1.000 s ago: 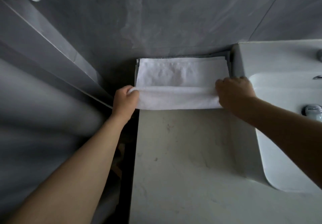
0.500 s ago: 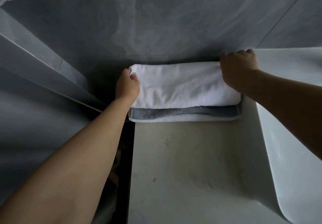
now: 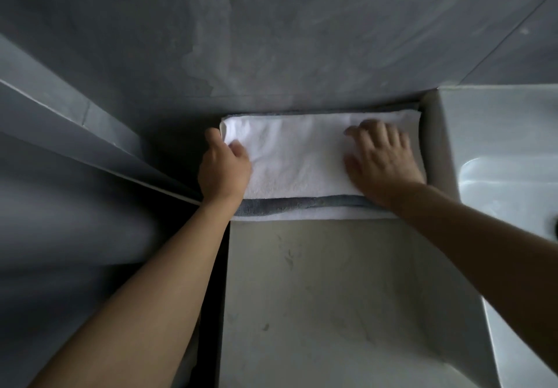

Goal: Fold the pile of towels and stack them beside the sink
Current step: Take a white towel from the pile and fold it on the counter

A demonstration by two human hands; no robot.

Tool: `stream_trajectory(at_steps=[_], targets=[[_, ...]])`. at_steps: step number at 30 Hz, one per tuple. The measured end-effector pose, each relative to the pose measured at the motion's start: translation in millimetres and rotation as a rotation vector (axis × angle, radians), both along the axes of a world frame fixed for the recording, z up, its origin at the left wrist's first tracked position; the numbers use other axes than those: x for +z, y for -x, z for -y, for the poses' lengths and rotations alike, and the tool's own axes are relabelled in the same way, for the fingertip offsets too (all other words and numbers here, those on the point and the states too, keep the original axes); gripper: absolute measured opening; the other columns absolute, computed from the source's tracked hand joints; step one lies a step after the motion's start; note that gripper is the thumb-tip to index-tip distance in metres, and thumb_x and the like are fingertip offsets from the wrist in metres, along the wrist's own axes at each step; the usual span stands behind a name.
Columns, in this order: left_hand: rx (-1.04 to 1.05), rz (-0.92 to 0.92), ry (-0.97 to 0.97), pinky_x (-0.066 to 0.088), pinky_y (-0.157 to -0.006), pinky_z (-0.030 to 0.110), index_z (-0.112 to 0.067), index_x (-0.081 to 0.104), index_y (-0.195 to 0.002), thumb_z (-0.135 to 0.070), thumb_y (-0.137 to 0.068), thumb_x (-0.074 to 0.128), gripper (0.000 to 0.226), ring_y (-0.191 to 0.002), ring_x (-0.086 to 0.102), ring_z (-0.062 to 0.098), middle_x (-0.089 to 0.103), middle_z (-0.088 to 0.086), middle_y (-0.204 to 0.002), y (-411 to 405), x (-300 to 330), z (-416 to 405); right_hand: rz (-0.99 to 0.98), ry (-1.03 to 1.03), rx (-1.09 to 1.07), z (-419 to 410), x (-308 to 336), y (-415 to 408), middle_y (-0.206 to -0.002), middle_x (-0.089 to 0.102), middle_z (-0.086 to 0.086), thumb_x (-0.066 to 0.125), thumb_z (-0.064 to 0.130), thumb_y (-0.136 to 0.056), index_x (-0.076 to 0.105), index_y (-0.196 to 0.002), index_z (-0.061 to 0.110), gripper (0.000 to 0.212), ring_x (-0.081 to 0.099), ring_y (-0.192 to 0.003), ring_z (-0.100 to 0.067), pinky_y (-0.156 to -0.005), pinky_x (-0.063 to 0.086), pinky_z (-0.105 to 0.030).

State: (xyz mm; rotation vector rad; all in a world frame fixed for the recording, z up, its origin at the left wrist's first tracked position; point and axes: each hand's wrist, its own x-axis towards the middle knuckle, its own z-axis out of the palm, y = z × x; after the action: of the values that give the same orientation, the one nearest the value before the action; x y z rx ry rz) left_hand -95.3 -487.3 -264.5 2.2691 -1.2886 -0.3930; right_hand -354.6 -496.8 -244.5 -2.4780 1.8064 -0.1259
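Top white towel (image 3: 302,152): soft terry cloth, matt, fine nap. Grey towel (image 3: 287,204) beneath: same looped cloth, matt. Bottom white towel (image 3: 302,215): cloth, matt. Tabletop (image 3: 332,297): pale stone-like slab, smooth, dull, faintly mottled and scuffed. Sink (image 3: 498,133): white ceramic, glossy. Wall (image 3: 271,31): grey tile, smooth, low sheen, cloudy streaks.

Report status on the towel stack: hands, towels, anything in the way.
Left hand grips top white towel end; right hand flat on it. Gray towel beneath. Nothing in the way.
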Motion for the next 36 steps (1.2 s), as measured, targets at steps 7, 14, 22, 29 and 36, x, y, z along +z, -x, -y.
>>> stream_trajectory(at_steps=[7,14,22,29,36], targets=[[-0.269,0.446,0.098,0.038,-0.094,0.048,-0.011,0.05,-0.134,-0.016,-0.083,0.057,0.052,-0.115,0.049,0.039,0.051,0.019,-0.133,19,11,-13,0.138,-0.176,-0.061,3,-18,8,-0.157,0.018,-0.011,0.038,0.051,-0.089,0.027,-0.15,0.017,0.071,0.01,-0.146,-0.028,-0.119,-0.003,-0.043],[-0.729,0.379,-0.13,-0.004,-0.121,0.054,-0.03,0.021,-0.157,-0.051,-0.101,0.027,0.06,-0.153,0.005,0.021,0.012,-0.004,-0.166,40,-11,-2,-0.021,-0.145,-0.085,4,-33,12,-0.163,-0.002,-0.004,0.011,0.067,-0.088,0.009,-0.156,0.03,0.077,-0.006,-0.15,-0.024,-0.116,-0.016,-0.041],[-0.68,0.543,-0.175,-0.014,-0.121,0.043,-0.037,-0.01,-0.156,-0.064,-0.097,0.003,0.067,-0.152,-0.016,0.016,-0.012,-0.008,-0.166,13,-35,0,0.001,-0.013,-0.048,0,-46,13,-0.161,0.016,-0.012,0.026,0.059,-0.094,0.026,-0.153,0.023,0.07,0.01,-0.149,-0.032,-0.119,0.004,-0.053],[-0.694,0.403,-0.394,-0.021,-0.118,0.042,-0.034,-0.015,-0.155,-0.058,-0.1,0.009,0.066,-0.149,-0.025,0.018,-0.023,-0.005,-0.164,22,-9,5,-0.045,-0.375,-0.07,8,-16,14,-0.161,-0.019,-0.003,0.022,0.059,-0.097,-0.007,-0.154,0.028,0.071,-0.019,-0.148,-0.022,-0.119,-0.012,-0.042],[-0.555,0.18,0.034,0.008,-0.122,0.052,-0.004,0.033,-0.151,-0.023,-0.101,0.048,0.056,-0.15,0.018,0.037,0.033,0.016,-0.157,82,27,-88,0.253,-0.095,-0.024,-83,52,44,-0.151,0.039,-0.011,0.054,0.025,-0.094,0.042,-0.143,0.01,0.053,0.034,-0.139,-0.03,-0.116,0.021,-0.038]])
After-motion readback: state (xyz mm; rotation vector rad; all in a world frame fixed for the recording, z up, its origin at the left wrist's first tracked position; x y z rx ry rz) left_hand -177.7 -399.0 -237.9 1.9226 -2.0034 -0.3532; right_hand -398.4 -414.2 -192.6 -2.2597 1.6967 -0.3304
